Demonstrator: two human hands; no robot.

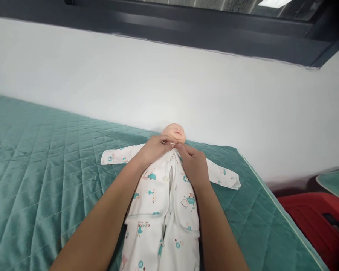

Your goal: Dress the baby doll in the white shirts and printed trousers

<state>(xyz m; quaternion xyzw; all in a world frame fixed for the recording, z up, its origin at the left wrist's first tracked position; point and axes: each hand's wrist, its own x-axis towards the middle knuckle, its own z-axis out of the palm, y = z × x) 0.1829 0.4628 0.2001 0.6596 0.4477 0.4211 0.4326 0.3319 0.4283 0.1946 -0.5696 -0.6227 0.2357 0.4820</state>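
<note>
A baby doll [173, 130] lies on its back, dressed in a white printed baby jacket [154, 192] and matching white pants [179, 250]. Just below the doll's chin, my left hand [158, 146] pinches the collar from one side. My right hand [192, 160] grips the collar's other side, its fingertips close to the left ones. Whatever fastening sits between the fingertips is hidden. Below the hands the jacket front hangs apart in a narrow gap, with a small button visible along one edge. Both sleeves stretch outward to the sides.
A green quilted cover [45, 177] spreads under the doll. Behind it rises a white wall [135, 82] with a dark window frame [158, 26] above. Past the cover's right edge stands a red chair-like object [307, 210].
</note>
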